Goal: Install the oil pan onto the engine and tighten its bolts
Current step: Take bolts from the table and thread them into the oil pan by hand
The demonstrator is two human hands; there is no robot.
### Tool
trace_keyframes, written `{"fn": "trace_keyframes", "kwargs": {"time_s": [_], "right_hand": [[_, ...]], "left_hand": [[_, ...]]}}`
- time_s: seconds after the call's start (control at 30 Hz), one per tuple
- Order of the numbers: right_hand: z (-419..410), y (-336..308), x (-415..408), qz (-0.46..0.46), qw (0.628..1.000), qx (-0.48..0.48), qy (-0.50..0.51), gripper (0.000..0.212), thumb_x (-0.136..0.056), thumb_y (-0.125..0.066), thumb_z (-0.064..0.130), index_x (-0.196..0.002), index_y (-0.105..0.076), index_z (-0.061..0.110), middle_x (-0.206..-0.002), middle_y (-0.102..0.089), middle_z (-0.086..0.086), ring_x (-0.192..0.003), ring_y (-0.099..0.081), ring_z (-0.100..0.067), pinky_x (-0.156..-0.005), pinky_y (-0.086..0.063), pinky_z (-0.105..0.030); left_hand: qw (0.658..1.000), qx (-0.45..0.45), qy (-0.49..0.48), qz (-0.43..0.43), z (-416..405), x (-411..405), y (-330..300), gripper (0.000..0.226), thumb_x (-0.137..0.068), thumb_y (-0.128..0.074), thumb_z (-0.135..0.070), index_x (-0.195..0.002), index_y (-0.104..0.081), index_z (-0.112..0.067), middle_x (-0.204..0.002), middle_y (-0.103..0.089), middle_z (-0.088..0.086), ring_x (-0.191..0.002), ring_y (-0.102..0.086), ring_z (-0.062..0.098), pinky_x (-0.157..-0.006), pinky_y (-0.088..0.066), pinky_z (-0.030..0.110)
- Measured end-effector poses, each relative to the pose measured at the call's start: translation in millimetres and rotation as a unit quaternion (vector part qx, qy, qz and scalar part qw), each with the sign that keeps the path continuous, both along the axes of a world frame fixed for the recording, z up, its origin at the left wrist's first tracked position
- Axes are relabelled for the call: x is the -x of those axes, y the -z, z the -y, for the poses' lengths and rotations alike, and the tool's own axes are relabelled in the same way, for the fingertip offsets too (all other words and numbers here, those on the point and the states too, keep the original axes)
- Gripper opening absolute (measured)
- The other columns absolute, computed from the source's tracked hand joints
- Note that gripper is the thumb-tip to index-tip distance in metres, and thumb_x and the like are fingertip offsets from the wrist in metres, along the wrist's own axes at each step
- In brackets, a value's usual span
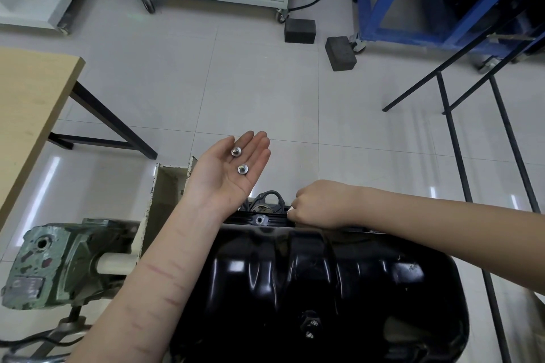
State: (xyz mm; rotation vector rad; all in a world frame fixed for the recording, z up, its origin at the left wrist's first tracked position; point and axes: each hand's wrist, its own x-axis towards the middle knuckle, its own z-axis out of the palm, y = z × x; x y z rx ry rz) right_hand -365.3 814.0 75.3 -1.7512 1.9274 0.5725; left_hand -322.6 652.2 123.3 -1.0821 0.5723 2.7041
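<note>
The glossy black oil pan (318,289) lies upside-up on the engine, filling the lower middle of the view. My left hand (227,171) is held palm up above its far left corner, fingers straight, with two silver flanged bolts (239,160) lying loose on the palm. My right hand (318,205) is curled at the pan's far flange, fingertips pinching something small at the rim; what it holds is hidden by the fingers. A bolt hole (259,219) in the flange shows just left of that hand. Engine parts (267,200) peek out beyond the flange.
A green gearbox of the engine stand (59,259) sits at lower left with a cream bracket (165,200) behind it. A wooden table (26,103) stands left. Black metal frame bars (460,138) run along the right. Two dark blocks (339,53) lie on the tiled floor.
</note>
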Motion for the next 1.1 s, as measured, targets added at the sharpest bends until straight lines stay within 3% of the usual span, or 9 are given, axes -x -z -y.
{"fn": "trace_keyframes", "kwargs": {"time_s": [0.33, 0.43, 0.5, 0.57, 0.63, 0.73, 0.8, 0.97, 1.1], "right_hand": [[-1, -3, -1, 0.018, 0.999, -0.035, 0.029, 0.024, -0.095, -0.032, 0.008, -0.108, -0.051, 0.003, -0.103, -0.061, -0.015, -0.098, -0.055, -0.032, -0.072, -0.044, -0.039], [-1, -11, -1, 0.027, 0.997, -0.013, 0.067, 0.028, -0.099, -0.031, 0.021, -0.104, -0.054, 0.005, -0.101, -0.062, -0.013, -0.097, -0.056, -0.030, -0.069, -0.042, -0.036], [3, -24, 2, 0.029, 0.975, 0.172, 0.139, 0.033, -0.097, -0.040, 0.029, -0.088, -0.060, 0.004, -0.084, -0.065, -0.014, -0.081, -0.062, -0.030, -0.059, -0.044, -0.034], [7, -36, 5, 0.040, 0.878, 0.420, 0.226, 0.025, -0.086, -0.056, 0.022, -0.072, -0.062, 0.002, -0.064, -0.060, -0.012, -0.060, -0.059, -0.026, -0.048, -0.046, -0.033], [18, -48, 8, 0.069, 0.799, 0.512, 0.307, 0.020, -0.084, -0.058, 0.020, -0.076, -0.065, 0.002, -0.065, -0.056, -0.007, -0.059, -0.050, -0.021, -0.051, -0.046, -0.034], [38, -58, 7, 0.136, 0.772, 0.478, 0.397, 0.017, -0.089, -0.055, 0.022, -0.093, -0.068, 0.011, -0.077, -0.046, 0.007, -0.068, -0.040, -0.006, -0.063, -0.042, -0.031], [48, -57, 6, 0.142, 0.777, 0.445, 0.421, 0.018, -0.091, -0.054, 0.025, -0.098, -0.068, 0.016, -0.082, -0.043, 0.010, -0.072, -0.040, -0.004, -0.067, -0.039, -0.029], [60, -56, 0, 0.161, 0.790, 0.407, 0.429, 0.018, -0.090, -0.056, 0.025, -0.097, -0.069, 0.015, -0.101, -0.057, 0.002, -0.087, -0.051, -0.010, -0.073, -0.043, -0.033], [63, -60, -4, 0.181, 0.804, 0.382, 0.419, 0.018, -0.090, -0.056, 0.026, -0.098, -0.069, 0.016, -0.090, -0.048, 0.008, -0.086, -0.050, -0.011, -0.072, -0.041, -0.030]], "left_hand": [[1.000, -0.003, -0.001, 0.003, 0, 1, -1, 0.028, -0.097, -0.039, -0.014, -0.090, -0.060, 0.004, -0.078, -0.071, 0.017, -0.065, -0.071, 0.024, -0.055, -0.058, 0.032], [1.000, 0.000, 0.001, 0.004, -1, 1, 1, 0.028, -0.097, -0.039, -0.014, -0.090, -0.060, 0.004, -0.077, -0.071, 0.017, -0.065, -0.071, 0.024, -0.055, -0.058, 0.032], [1.000, 0.005, 0.007, 0.007, -2, 1, 1, 0.027, -0.097, -0.039, -0.013, -0.089, -0.059, 0.003, -0.077, -0.072, 0.016, -0.065, -0.071, 0.024, -0.056, -0.058, 0.032], [1.000, 0.003, 0.008, 0.006, -1, 1, 1, 0.025, -0.097, -0.039, -0.012, -0.089, -0.059, 0.002, -0.077, -0.072, 0.015, -0.065, -0.071, 0.024, -0.059, -0.058, 0.033], [1.000, -0.011, -0.005, 0.003, 0, 1, 1, 0.025, -0.097, -0.038, -0.011, -0.089, -0.059, 0.001, -0.078, -0.072, 0.015, -0.066, -0.071, 0.024, -0.060, -0.058, 0.034], [0.999, -0.033, -0.027, -0.008, -1, 1, -2, 0.027, -0.098, -0.036, -0.011, -0.083, -0.057, -0.001, -0.076, -0.071, 0.014, -0.068, -0.070, 0.024, -0.057, -0.059, 0.037], [0.998, -0.047, -0.045, -0.017, -1, 2, -3, 0.029, -0.098, -0.036, -0.012, -0.081, -0.056, -0.001, -0.071, -0.069, 0.013, -0.063, -0.066, 0.020, -0.050, -0.056, 0.030], [0.995, -0.067, -0.075, -0.027, -1, 1, -5, 0.030, -0.099, -0.032, -0.016, -0.088, -0.057, -0.002, -0.061, -0.067, 0.012, -0.047, -0.065, 0.019, -0.038, -0.045, 0.016], [0.990, -0.082, -0.106, -0.040, 4, 1, -1, 0.032, -0.099, -0.032, -0.017, -0.092, -0.060, -0.003, -0.079, -0.071, 0.015, -0.057, -0.069, 0.021, -0.040, -0.049, 0.021]]}}
